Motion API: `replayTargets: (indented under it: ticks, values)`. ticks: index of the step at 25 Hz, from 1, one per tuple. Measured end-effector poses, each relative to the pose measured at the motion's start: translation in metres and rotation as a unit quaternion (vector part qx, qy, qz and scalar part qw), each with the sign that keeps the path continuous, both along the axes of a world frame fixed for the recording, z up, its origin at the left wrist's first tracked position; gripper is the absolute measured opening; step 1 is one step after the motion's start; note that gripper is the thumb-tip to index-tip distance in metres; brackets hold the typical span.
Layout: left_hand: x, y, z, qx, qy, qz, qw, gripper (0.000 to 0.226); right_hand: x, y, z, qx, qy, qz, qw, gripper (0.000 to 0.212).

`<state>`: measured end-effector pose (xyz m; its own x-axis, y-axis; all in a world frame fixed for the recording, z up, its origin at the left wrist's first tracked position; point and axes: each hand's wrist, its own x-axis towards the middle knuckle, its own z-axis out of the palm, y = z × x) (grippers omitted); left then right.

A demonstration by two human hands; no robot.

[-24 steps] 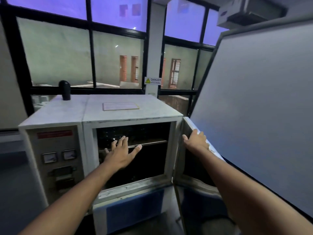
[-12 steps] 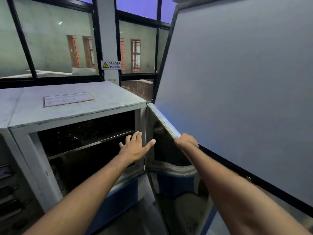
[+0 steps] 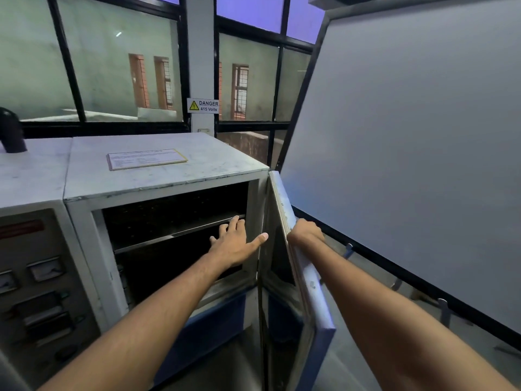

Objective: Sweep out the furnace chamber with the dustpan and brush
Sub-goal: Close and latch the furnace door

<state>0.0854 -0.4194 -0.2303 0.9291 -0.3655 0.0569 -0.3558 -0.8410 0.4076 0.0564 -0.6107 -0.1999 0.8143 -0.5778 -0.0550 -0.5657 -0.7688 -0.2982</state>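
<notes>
The white furnace (image 3: 158, 179) stands in front of me with its dark chamber (image 3: 174, 238) open. A metal shelf (image 3: 174, 234) crosses the chamber. My left hand (image 3: 235, 244) is flat and spread at the chamber's right side, fingertips by the shelf's right end, holding nothing. The furnace door (image 3: 298, 266) hangs open to the right, edge toward me. My right hand (image 3: 306, 231) is curled over the door's upper edge. No dustpan or brush is in view.
A control panel (image 3: 36, 277) with two meters and switches fills the furnace's left side. A black pipe elbow (image 3: 11, 131) and a label sheet (image 3: 146, 158) sit on top. A large white board (image 3: 408, 150) leans close on the right. Windows and a danger sign (image 3: 203, 105) lie behind.
My view has swung right and closer to the furnace. My left hand moved from the chamber's middle to its right side. My right hand slid along the door's top edge and curled over it.
</notes>
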Motion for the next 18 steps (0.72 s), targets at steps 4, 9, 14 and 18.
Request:
replayTargets:
  ticks: [4,9,14,18]
  values:
    - [0.002,0.043,-0.006,0.007,0.01,0.003,1.0,0.106,0.021,0.061,-0.002,0.001,-0.013,0.042,0.999,0.032]
    - [0.011,0.097,-0.021,0.036,0.021,0.0,0.999,0.092,0.048,0.131,-0.022,0.015,-0.022,0.165,0.986,0.042]
    - [0.04,0.159,-0.024,0.069,-0.021,0.074,0.995,0.081,0.079,0.183,-0.047,0.011,-0.062,0.251,0.966,0.06]
    - [0.076,0.222,-0.024,0.098,-0.05,0.168,0.98,0.081,0.122,0.209,-0.063,-0.017,-0.087,0.314,0.945,0.063]
